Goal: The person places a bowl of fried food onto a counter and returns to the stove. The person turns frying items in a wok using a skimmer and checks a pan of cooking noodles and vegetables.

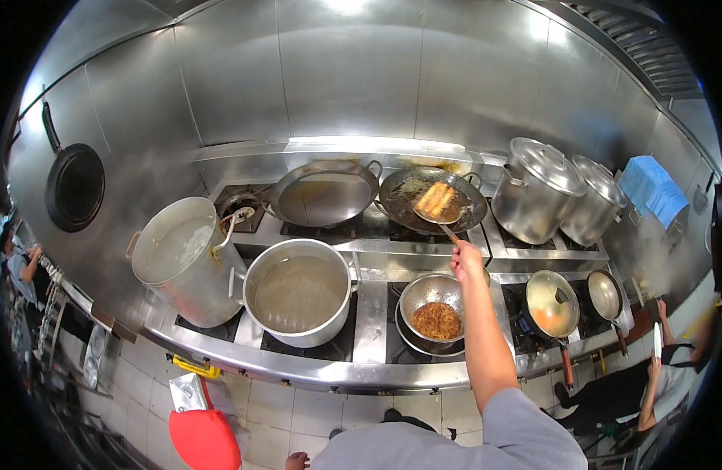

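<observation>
My right hand [466,260] is closed around the handle of a skimmer [448,231], its arm stretched over the front burners. Several golden-brown fried rolls [437,200] lie on the skimmer's head, over a dark wok [392,202] of bubbling oil on the back burner. Whether the rolls touch the oil I cannot tell. Below my forearm, a perforated metal bowl [427,290] holds browned fried bits [437,320] and rests on another pan. Only a small part of my left hand [296,460] shows at the bottom edge, low by my body; its fingers are mostly hidden.
A second wok [325,196] sits at the back. Two large open pots of liquid, one tall [184,251] and one wide [298,294], stand front left. Lidded pots [537,192] and frying pans [552,304] are to the right. A co-worker [651,384] holds a white plate at far right.
</observation>
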A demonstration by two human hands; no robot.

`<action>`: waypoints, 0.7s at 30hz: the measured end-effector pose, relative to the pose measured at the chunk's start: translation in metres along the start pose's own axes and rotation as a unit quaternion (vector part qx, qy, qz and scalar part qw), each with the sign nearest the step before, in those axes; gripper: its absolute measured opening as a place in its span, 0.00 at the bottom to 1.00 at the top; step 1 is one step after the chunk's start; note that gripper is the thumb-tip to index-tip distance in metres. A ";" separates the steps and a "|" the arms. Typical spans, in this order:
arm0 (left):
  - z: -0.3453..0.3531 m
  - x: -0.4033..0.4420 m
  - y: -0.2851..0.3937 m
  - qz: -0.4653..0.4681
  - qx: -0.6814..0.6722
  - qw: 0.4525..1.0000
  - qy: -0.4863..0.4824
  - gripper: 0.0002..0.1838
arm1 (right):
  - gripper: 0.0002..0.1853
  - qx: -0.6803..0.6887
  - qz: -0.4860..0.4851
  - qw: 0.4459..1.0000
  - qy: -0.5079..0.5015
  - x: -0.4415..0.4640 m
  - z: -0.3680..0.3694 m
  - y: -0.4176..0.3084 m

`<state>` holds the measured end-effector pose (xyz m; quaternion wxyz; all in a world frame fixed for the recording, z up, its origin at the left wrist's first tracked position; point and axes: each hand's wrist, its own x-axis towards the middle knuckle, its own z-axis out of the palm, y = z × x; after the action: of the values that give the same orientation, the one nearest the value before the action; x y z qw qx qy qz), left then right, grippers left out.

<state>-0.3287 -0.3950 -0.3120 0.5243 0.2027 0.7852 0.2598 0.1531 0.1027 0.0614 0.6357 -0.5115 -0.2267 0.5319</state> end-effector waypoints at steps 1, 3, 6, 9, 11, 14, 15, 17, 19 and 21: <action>0.001 0.000 0.002 -0.019 -0.027 0.999 0.002 0.14 | 0.07 -0.032 -0.010 0.999 0.005 0.004 0.000 0.003; 0.001 0.000 0.007 -0.027 -0.029 0.999 0.000 0.13 | 0.10 -0.082 -0.037 0.996 0.014 0.017 -0.005 0.012; 0.002 0.000 0.009 -0.022 -0.033 0.999 -0.002 0.13 | 0.19 -0.145 -0.079 0.986 0.015 0.019 -0.015 0.014; 0.002 0.013 -0.008 -0.007 -0.054 0.998 -0.016 0.13 | 0.24 -0.175 -0.101 0.979 0.009 0.016 -0.026 0.011; 0.001 0.013 -0.008 -0.001 -0.075 0.997 -0.028 0.14 | 0.26 -0.191 -0.109 0.975 0.009 0.006 -0.030 0.005; -0.001 0.016 -0.012 0.023 0.057 0.998 0.000 0.13 | 0.24 -0.206 -0.119 0.971 0.017 0.000 -0.038 0.000; -0.003 0.021 -0.019 0.025 0.034 0.999 -0.020 0.13 | 0.24 -0.256 -0.160 0.953 0.025 0.007 -0.044 0.002; -0.005 0.025 -0.024 0.026 0.014 0.999 -0.042 0.13 | 0.23 -0.306 -0.199 0.930 0.036 0.020 -0.055 0.006; -0.004 0.026 -0.024 0.033 0.014 0.999 -0.032 0.14 | 0.22 -0.400 -0.263 0.875 0.069 0.030 -0.061 0.007; -0.001 0.018 -0.012 0.015 0.007 1.000 -0.018 0.14 | 0.22 -0.454 -0.266 0.847 0.076 0.006 -0.051 -0.012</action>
<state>-0.3363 -0.3940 -0.3318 0.5336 0.2224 0.7740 0.2585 0.2028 0.0878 0.0513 0.4647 -0.7021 -0.5210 0.1400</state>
